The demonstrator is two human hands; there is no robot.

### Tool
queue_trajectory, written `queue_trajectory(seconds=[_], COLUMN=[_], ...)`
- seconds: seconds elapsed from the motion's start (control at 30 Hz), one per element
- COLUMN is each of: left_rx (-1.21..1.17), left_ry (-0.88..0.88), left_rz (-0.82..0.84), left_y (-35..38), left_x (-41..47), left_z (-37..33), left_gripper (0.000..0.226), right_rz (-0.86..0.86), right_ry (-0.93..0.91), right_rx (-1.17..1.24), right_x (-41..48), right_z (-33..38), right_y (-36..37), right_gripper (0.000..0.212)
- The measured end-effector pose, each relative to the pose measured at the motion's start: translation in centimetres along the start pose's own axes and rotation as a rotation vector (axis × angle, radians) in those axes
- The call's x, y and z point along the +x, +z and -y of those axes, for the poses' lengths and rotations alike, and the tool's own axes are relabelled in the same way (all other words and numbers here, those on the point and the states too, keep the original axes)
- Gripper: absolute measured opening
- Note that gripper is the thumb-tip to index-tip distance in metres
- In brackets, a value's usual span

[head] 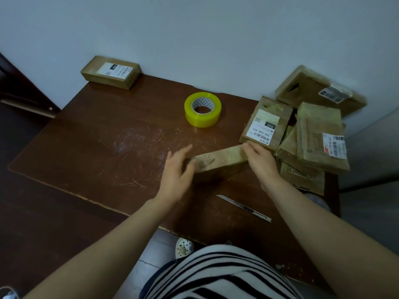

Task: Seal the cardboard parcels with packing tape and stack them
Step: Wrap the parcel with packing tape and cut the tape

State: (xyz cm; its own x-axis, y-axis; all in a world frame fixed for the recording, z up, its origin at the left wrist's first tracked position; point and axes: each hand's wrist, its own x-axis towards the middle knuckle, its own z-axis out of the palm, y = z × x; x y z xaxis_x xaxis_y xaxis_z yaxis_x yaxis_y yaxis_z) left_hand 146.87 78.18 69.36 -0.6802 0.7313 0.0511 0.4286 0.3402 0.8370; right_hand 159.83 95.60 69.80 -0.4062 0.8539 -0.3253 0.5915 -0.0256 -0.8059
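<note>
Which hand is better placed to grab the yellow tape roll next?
Probably left: the left hand lies open by the parcel, nearer the tape roll; the right hand grips the parcel.

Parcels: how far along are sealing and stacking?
Done: possibly one labelled parcel, set apart at the far-left corner of the table. In hand: a long parcel between the left hand and right hand; the tape roll and knife lie untouched. Left: the jumbled pile at right, no tidy stack yet.
</note>
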Motion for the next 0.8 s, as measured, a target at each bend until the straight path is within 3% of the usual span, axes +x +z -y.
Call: queue_trajectory(seconds=[0.1, 0.17, 0.23, 0.33, 0.43, 0.5, 0.63, 0.8], left_rx=[-0.062, -0.382, -0.723, -0.803, -0.918, -0.941, -0.673, -0.557], left_ry=[-0.486, -0.892, -1.073, -0.993, -0.867, -0.775, -0.476, -0.286], left_rz=[-0.211, -0.174, -0.151, -0.120, -0.072, -0.050, 0.030, -0.001], left_y=[0.0, -0.6, -1.3, -2.0, -2.5, -2.9, -3.6, -2.6], left_x=[0.6, 1.1, 1.4, 1.4, 1.4, 1.3, 1.1, 0.9], left_z=[0.1, -0.2, -0.3, 0.0, 0.1, 0.2, 0.0, -0.7], left_gripper=[0.056, 0.061, 0.045, 0.025, 0.068, 0.090, 0.071, 0.062], right_rz=[0.164, 0.142, 0.101, 0.074, 0.097, 0.159, 0.254, 0.155], right_ry=[0.212, 0.269, 0.273, 0.226, 0.170, 0.129, 0.009, -0.005], right_rx=[0.133, 0.283, 0.373, 0.481, 0.487, 0.636, 0.659, 0.625], right_x=[-0.2, -0.5, -0.5, -0.6, -0.9, -1.0, -1.3, -1.2], right_z=[-0.4, -0.2, -0.1, 0.0, -0.4, -0.8, -1.9, -3.0], right_y=[0.5, 0.5, 0.2, -0.5, -1.4, -2.4, -3.5, -2.6], right_gripper=[0.048, 0.043, 0.038, 0.040, 0.028, 0.030, 0.069, 0.075])
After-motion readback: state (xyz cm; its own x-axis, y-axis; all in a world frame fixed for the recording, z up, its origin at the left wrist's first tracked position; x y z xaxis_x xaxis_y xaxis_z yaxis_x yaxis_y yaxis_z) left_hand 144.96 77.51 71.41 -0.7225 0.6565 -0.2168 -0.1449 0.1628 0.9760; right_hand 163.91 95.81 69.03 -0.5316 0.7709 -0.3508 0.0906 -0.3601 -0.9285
